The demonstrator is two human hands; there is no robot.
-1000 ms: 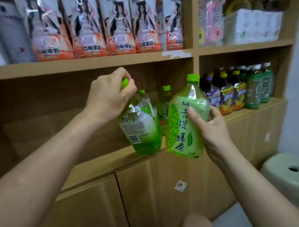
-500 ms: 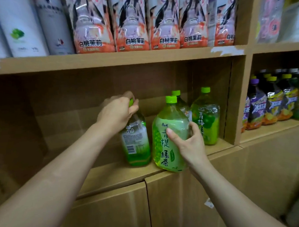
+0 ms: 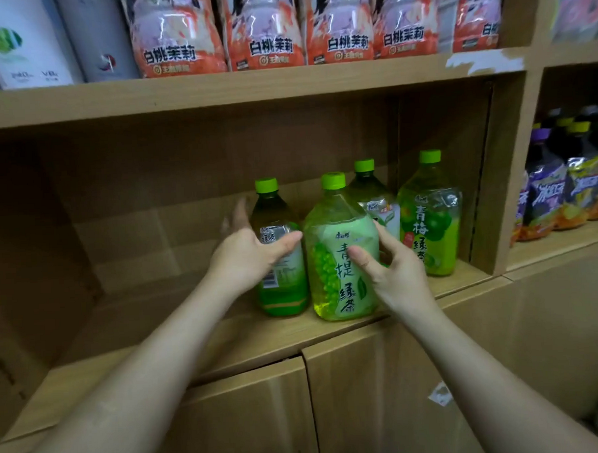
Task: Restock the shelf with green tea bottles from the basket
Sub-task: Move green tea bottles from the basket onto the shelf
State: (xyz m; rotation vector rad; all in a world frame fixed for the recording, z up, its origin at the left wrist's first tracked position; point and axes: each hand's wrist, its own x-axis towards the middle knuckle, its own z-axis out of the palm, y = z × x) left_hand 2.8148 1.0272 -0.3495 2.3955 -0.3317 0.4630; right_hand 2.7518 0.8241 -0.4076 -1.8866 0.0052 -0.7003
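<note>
Green plastic fills the space between the two hands. The left hand [image 3: 249, 254] is spread open, fingers straight and thumb out, against the near side of a darker tea bottle [image 3: 287, 295]; it grips nothing. The right hand [image 3: 393, 270] cups loosely round the right side of the pale-labelled bottle [image 3: 334, 276], with its thumb on the label. Whether it grips or only touches cannot be told.

Both bottles stand upright and just beside each other at the near edge of the shelf board [image 3: 158, 338]. Two more green tea bottles stand farther right: one [image 3: 368, 192] behind, one [image 3: 431, 220] by the compartment wall.

This looks like the setting-down step, with the hands steadying or squaring the pair. Next would come a reach back to the basket, which is out of view, and then a place further left on the board.

The pale-labelled bottle is squat and broad-shouldered, of clear plastic holding yellow-green liquid. It has a bright green cap and a label printed with grapes.
</note>
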